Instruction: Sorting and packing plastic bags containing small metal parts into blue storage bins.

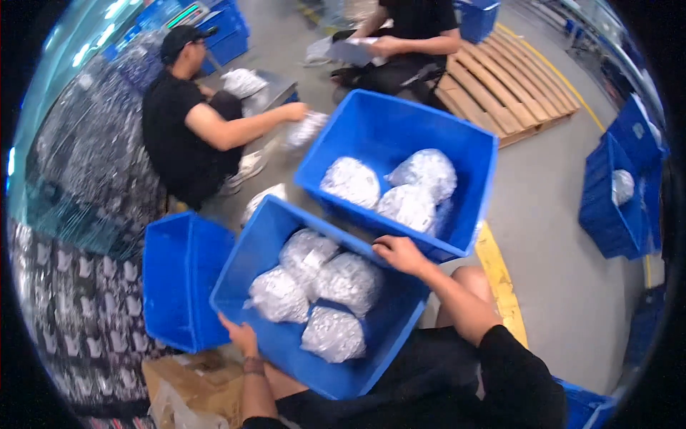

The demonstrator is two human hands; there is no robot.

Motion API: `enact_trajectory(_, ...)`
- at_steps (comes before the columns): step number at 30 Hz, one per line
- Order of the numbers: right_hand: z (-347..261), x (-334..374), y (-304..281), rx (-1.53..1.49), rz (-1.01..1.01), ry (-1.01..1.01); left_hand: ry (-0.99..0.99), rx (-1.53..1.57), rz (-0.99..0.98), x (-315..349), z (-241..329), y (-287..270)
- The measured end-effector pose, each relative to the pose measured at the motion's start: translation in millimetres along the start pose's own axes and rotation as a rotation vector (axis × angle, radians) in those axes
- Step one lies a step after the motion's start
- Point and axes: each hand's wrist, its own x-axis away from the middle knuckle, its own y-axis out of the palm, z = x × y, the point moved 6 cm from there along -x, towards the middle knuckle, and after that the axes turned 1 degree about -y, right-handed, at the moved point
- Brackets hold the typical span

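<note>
We clasp the blue bin (389, 325) w/ both hands: left hand (241, 336) near rim, right hand (400, 254) far rim (bin tilted, diagonal).

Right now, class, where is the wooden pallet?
In the head view the pallet lies on the floor at the upper right, just beyond the far blue crate, with a seated person on its left end.

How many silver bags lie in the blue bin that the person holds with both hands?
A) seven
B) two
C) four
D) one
C: four silver bags lie in the blue bin, with the left hand and right hand on its rims.
</note>
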Motion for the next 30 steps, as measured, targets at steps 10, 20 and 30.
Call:
enact_trajectory(10,-13.2,8.9,4.6,0.258,-0.111,-0.115,-0.257,-0.091,-0.121,2.3,11.7,2.3)
enact_trajectory(20,-1.2,4.9,10.1,0.307,-0.207,-0.025,-0.144,-0.119,-0.176,9.8,26.4,-3.1)
enact_trajectory(30,-4.7,8.8,27.0,0.281,-0.229,-0.026,-0.069,-0.072,-0.123,33.5,-23.4,-13.0)
